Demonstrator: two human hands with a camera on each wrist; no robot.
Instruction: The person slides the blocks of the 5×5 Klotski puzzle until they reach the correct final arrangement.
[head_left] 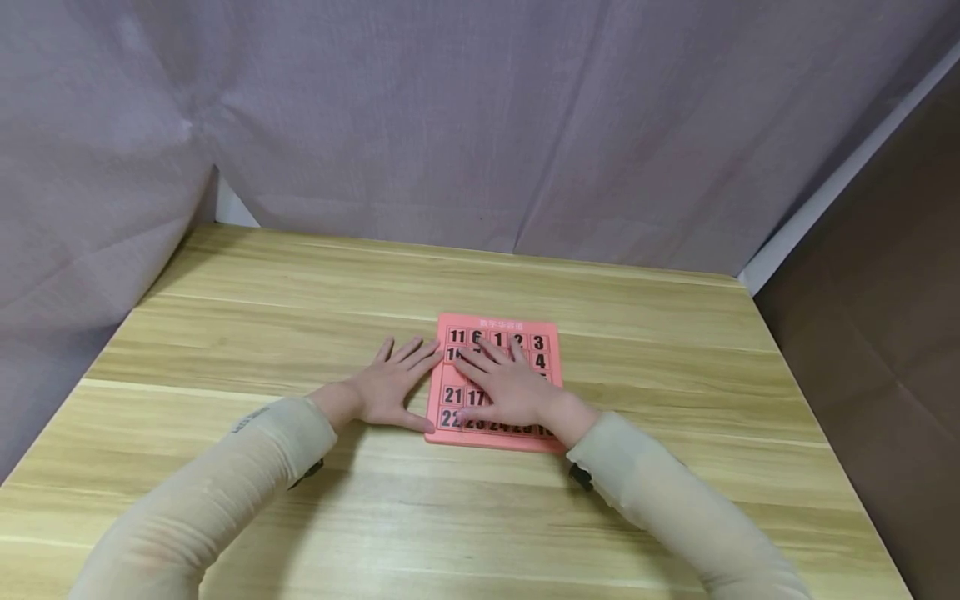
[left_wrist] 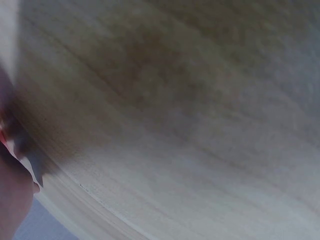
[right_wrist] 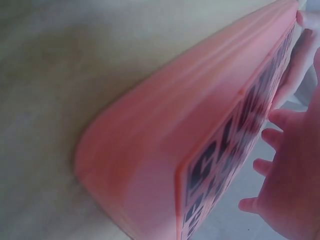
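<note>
Right hand (head_left: pixel 510 387) lies flat, fingers spread, on the pink number slide puzzle (head_left: pixel 546 348); left hand (head_left: pixel 390 387), fingers straight, braces its left edge.

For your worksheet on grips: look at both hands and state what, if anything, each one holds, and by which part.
Nothing is gripped. The right hand lies flat on the number tiles of the pink square sliding puzzle board; the left hand rests flat against its left edge.

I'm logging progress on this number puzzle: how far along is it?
Little looks done: the pink sliding number puzzle board shows 11, 6, 1 across its top row. In hand: right hand spread on tiles, left hand flat at its edge. Ordering remains.
</note>
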